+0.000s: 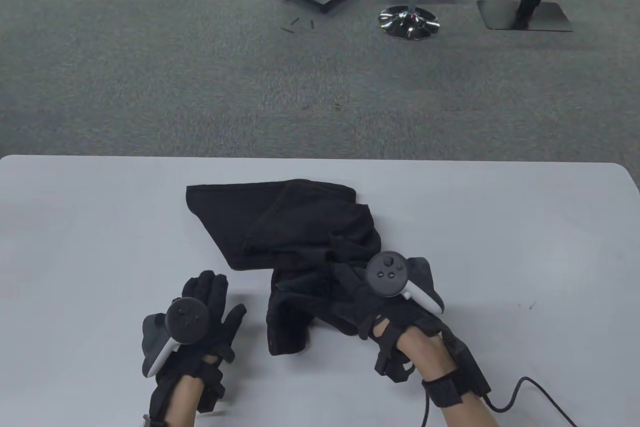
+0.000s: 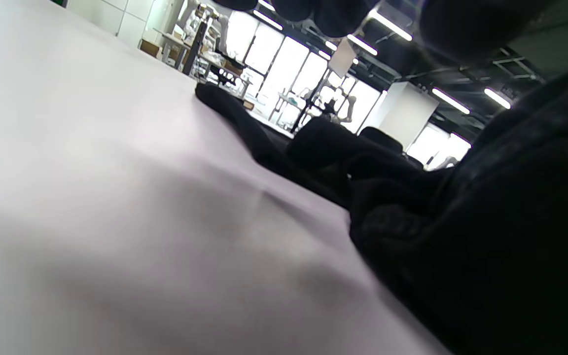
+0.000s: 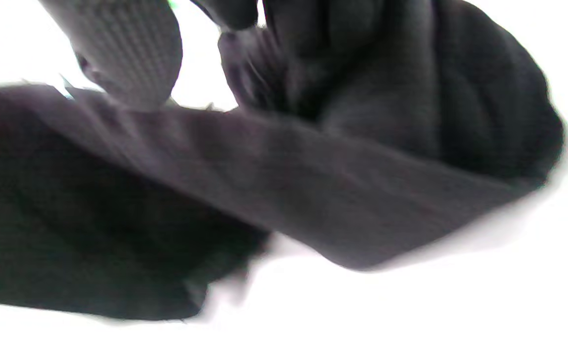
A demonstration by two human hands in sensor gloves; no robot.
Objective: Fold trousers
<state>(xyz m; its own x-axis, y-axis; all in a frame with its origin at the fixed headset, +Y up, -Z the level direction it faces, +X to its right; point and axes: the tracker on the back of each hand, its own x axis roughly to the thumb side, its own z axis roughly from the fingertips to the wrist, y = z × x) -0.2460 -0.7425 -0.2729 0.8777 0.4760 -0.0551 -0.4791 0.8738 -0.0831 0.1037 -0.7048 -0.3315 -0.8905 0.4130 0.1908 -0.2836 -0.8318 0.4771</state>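
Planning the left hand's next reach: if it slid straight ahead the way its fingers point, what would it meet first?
Probably bare table, then perhaps the trousers' near-left edge. The left hand points up-table, slightly rightward; depth is unclear.

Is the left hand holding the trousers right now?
No. In the table view the left hand lies flat on the bare table, apart from the trousers, which only the right hand grips.

A white table [image 1: 500,247] carries crumpled black trousers [image 1: 280,227] near its front middle.
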